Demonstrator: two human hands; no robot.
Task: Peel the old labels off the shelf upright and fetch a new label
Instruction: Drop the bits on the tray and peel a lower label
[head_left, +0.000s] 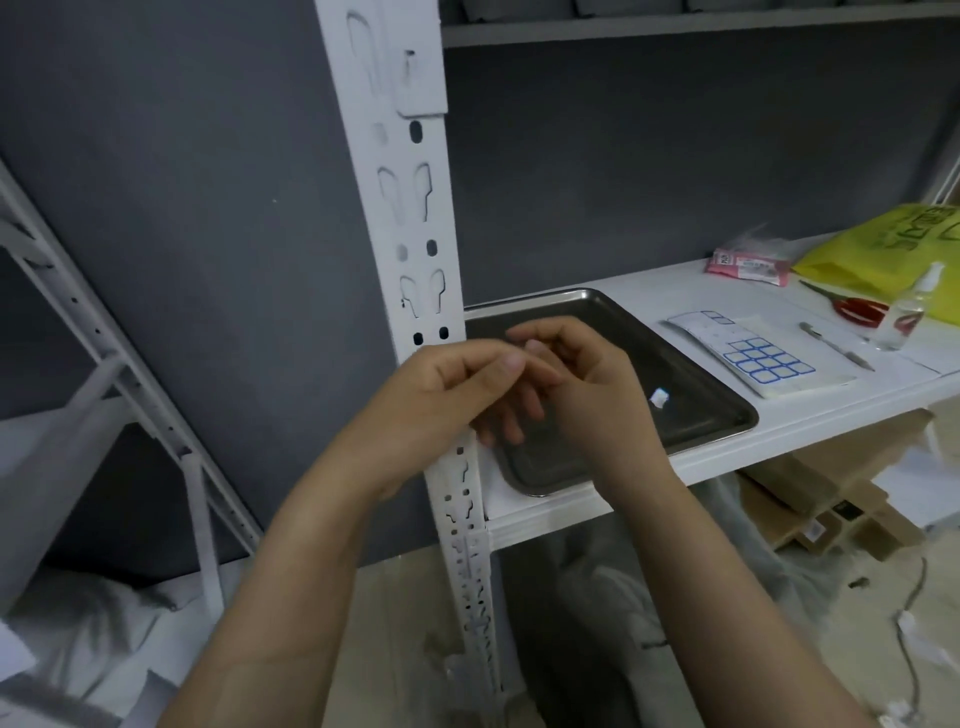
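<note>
Touching fingertips, left hand (457, 387) and right hand (589, 379) hover over tray (696, 400)

White shelf upright (410, 218); blue-outlined label sheet (753, 353); yellow bag (883, 249); red scissors (857, 310).

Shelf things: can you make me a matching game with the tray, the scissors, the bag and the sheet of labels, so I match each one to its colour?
Things
1. tray
2. scissors
3. plastic bag
4. label sheet

Colours
A. yellow
B. white with blue boxes
C. dark grey metal
D. red handles

Right pairs: 1-C, 2-D, 3-A, 4-B.
</note>
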